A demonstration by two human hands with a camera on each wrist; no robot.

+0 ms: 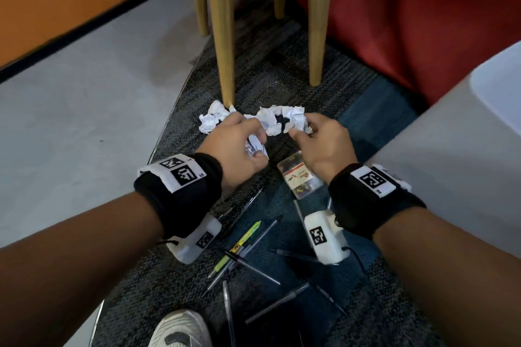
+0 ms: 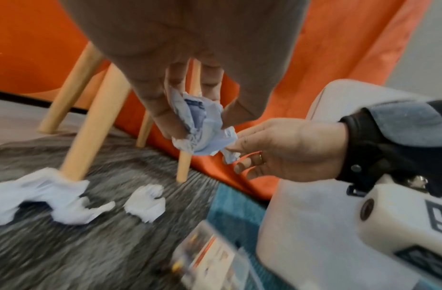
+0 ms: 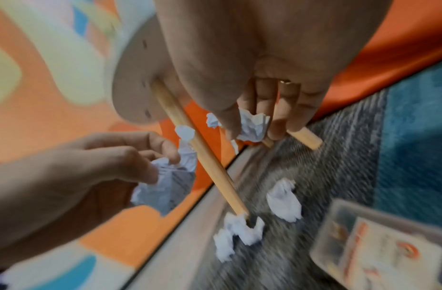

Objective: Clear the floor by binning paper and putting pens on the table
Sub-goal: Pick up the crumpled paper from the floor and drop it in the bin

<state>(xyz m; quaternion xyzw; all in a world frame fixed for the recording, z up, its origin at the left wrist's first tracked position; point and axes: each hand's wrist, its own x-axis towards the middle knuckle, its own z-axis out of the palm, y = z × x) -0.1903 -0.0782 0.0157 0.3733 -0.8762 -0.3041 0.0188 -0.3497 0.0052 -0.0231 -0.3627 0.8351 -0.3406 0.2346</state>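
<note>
Left hand (image 1: 239,146) fingers curled round a crumpled paper ball (image 2: 202,125), held above the carpet (image 1: 282,65). Right hand (image 1: 321,144) fingers pinch a smaller paper wad (image 3: 252,125). More crumpled paper (image 1: 214,118) lies on the carpet, touching a wooden chair leg (image 1: 222,36). Pens (image 1: 248,251) lie scattered on the carpet nearer the person, beside a clear plastic packet (image 1: 300,177).

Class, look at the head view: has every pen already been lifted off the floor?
No: several pens lie scattered on the carpet beneath the wrists, while both hands are busy with crumpled paper.
</note>
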